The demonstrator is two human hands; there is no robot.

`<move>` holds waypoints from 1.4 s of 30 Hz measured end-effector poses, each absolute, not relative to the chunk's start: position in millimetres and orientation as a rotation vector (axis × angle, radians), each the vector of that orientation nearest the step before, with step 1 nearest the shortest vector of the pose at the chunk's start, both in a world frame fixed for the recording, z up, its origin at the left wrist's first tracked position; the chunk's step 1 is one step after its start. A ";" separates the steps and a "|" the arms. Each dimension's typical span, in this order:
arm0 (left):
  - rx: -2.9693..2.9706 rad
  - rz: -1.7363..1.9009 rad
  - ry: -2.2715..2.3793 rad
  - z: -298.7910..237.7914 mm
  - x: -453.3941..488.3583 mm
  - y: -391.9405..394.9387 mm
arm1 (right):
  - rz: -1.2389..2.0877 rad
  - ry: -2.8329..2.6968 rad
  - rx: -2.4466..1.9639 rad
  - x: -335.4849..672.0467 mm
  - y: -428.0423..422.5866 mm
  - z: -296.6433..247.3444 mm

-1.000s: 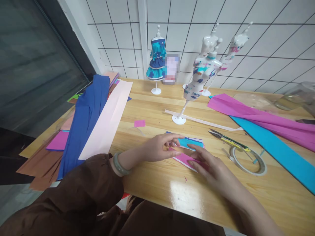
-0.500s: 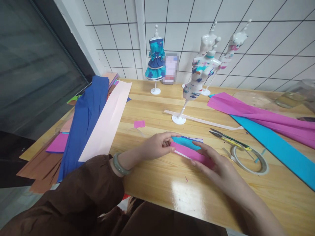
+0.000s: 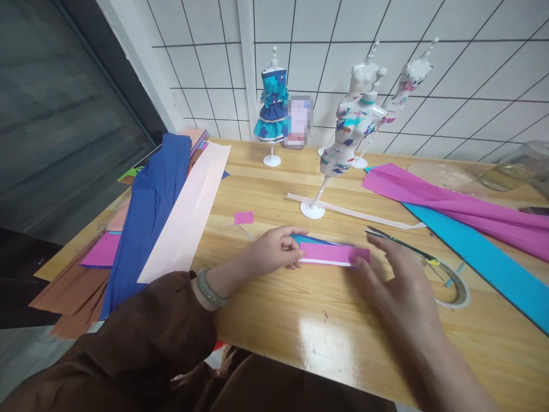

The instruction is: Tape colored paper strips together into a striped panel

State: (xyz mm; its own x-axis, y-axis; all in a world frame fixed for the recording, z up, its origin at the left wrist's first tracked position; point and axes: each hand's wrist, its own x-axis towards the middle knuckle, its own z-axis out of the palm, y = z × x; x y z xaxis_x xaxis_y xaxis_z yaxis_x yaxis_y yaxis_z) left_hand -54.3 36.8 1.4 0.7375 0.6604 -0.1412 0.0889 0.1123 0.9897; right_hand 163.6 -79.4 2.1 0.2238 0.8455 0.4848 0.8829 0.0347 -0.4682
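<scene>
My left hand (image 3: 281, 247) pinches the left end of a pink crepe-paper-like strip (image 3: 330, 253) with a white lower edge. Behind that strip, a teal and blue piece (image 3: 305, 238) shows along its top. My right hand (image 3: 397, 274), slightly blurred, has thumb and fingers spread around the strip's right end; the thumb is close to its corner, and whether it touches I cannot tell. Scissors (image 3: 403, 245) with dark blades lie beyond the right hand, which partly covers them. A roll of double-sided tape (image 3: 461, 289) is also partly hidden there.
A paint-marked mini mannequin (image 3: 338, 157) stands ahead over a pale strip (image 3: 369, 216); another wears a blue dress (image 3: 273, 103). Blue fabric-like sheets (image 3: 150, 200) and a pale pink sheet (image 3: 189, 212) lie left. Pink (image 3: 433, 197) and turquoise (image 3: 476, 252) lengths lie right. A pink scrap (image 3: 243, 217) lies near.
My right hand has moved right, from holding the strip's right end to spread fingers beside it. The pink strip now lies more level and shows more of its face. My left hand keeps its pinch.
</scene>
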 end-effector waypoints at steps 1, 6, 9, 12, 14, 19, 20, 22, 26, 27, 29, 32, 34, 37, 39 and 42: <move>1.396 0.455 0.675 1.3 -53.8 35.7 | -0.209 -1.625 -1.726 161.0 -78.8 3.3; 1.274 0.341 0.678 4.3 -50.1 27.0 | -0.094 -1.983 -1.366 129.3 -81.7 15.1; 1.263 0.285 0.698 6.8 -47.5 21.6 | -0.018 -2.057 -1.353 111.8 -84.7 15.5; 1.280 0.256 0.708 7.8 -45.3 18.2 | -0.031 -2.077 -1.437 105.4 -85.8 10.1; 1.310 0.252 0.705 7.9 -44.7 16.9 | -0.031 -2.075 -1.491 104.8 -85.6 6.5; 1.438 0.246 0.712 8.9 -46.3 15.8 | 0.008 -2.062 -1.533 104.0 -83.8 3.8; 1.463 0.244 0.719 8.8 -46.6 15.8 | 0.021 -2.062 -1.526 103.7 -83.6 4.1; 1.506 0.249 0.724 7.9 -47.0 16.1 | 0.059 -2.062 -1.513 103.5 -83.4 4.5; 1.502 0.265 0.710 6.3 -46.6 16.8 | 0.122 -2.048 -1.535 104.2 -83.9 4.6; 1.495 0.272 0.703 6.6 -46.6 16.8 | 0.122 -2.039 -1.554 104.3 -84.0 4.4; 1.493 0.281 0.694 8.0 -46.7 16.6 | 0.099 -2.028 -1.603 104.3 -83.9 3.8; 1.513 0.266 0.707 10.5 -47.5 15.9 | 0.054 -2.047 -1.631 103.8 -83.1 3.0; 1.527 0.257 0.700 10.6 -48.1 15.8 | 0.067 -2.062 -1.606 103.5 -82.7 2.7; 1.516 0.270 0.667 7.4 -48.7 16.7 | 0.130 -2.053 -1.571 103.8 -82.8 2.7; 1.477 0.279 0.651 4.4 -48.6 17.6 | 0.213 -2.022 -1.574 104.3 -83.3 3.0; 1.447 0.298 0.629 1.8 -48.4 18.8 | 0.362 -1.966 -1.591 105.6 -84.3 4.2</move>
